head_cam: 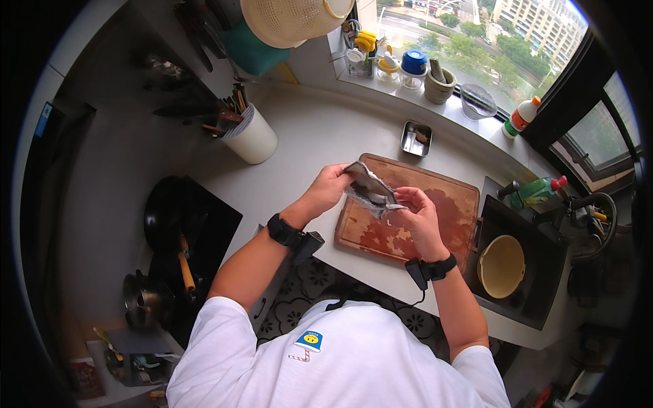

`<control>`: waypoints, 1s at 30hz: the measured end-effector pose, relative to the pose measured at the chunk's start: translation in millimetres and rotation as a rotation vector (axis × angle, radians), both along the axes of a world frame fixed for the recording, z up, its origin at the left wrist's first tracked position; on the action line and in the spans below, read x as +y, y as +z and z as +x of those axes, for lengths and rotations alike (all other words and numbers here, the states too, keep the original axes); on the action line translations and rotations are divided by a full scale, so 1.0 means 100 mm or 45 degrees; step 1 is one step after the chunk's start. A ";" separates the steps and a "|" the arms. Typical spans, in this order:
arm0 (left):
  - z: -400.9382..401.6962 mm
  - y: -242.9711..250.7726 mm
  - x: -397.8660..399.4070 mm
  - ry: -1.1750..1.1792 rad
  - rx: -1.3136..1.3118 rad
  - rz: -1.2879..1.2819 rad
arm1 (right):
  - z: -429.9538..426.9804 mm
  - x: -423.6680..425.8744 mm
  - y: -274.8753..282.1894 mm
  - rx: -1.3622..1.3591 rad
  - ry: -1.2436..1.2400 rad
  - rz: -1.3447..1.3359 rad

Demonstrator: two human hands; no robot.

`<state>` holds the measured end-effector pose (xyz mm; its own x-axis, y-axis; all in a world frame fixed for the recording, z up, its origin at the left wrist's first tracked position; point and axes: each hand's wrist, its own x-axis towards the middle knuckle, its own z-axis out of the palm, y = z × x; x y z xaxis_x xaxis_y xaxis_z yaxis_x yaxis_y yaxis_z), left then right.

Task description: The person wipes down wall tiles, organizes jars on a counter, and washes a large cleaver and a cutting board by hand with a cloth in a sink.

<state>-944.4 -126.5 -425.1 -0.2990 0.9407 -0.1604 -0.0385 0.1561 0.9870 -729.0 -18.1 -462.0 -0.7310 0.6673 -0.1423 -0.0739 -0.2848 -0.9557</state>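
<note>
Between my two hands a grey cloth (pixel 368 186) is held up over the wooden cutting board (pixel 357 224). The fingers of my left hand (pixel 329 186) pinch its upper left corner. My right hand (pixel 416 206) grips the lower right edge, where a whitish strip shows near the fingertips. The cloth looks folded or pocket-like, with its inside partly hidden. Dark wet patches cover much of the board below. Just behind the board stands a small metal tray (pixel 416 138) with a brownish piece and something pale in it.
A dark sink (pixel 541 265) with a yellow basin (pixel 501 266) lies right; a green dish-soap bottle (pixel 538 193) stands behind. Left are a white knife block (pixel 252 137) and a black wok (pixel 166 214) on the hob. A stone mortar (pixel 438 89) sits on the windowsill. A colander (pixel 291 23) hangs above.
</note>
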 end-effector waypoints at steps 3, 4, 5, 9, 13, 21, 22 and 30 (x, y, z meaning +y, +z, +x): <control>-0.30 0.15 -0.02 0.073 -0.165 -0.023 | 0.05 0.05 -0.20 -0.017 -0.045 0.081; -0.42 0.25 0.07 0.054 -0.102 -0.083 | 0.13 0.14 -0.47 -0.167 -0.077 0.176; -0.58 0.32 0.12 0.050 -0.037 -0.146 | 0.18 0.20 -0.68 -0.314 -0.094 0.268; -1.51 0.18 0.46 0.218 0.071 -0.017 | 0.51 0.20 -0.89 -0.754 -0.211 0.490; -2.65 -0.76 0.66 1.148 0.515 -0.259 | 0.80 0.17 -1.17 -1.185 -0.274 1.021; -2.95 -2.17 1.28 0.243 1.546 -1.073 | 0.64 -0.03 -1.34 -1.581 -0.322 1.166; -3.05 -2.26 1.33 0.331 1.530 -1.063 | 0.63 -0.04 -1.38 -1.616 -0.318 1.128; -4.11 -2.53 1.94 0.352 1.521 -1.157 | 0.54 -0.14 -1.49 -1.669 -0.366 1.035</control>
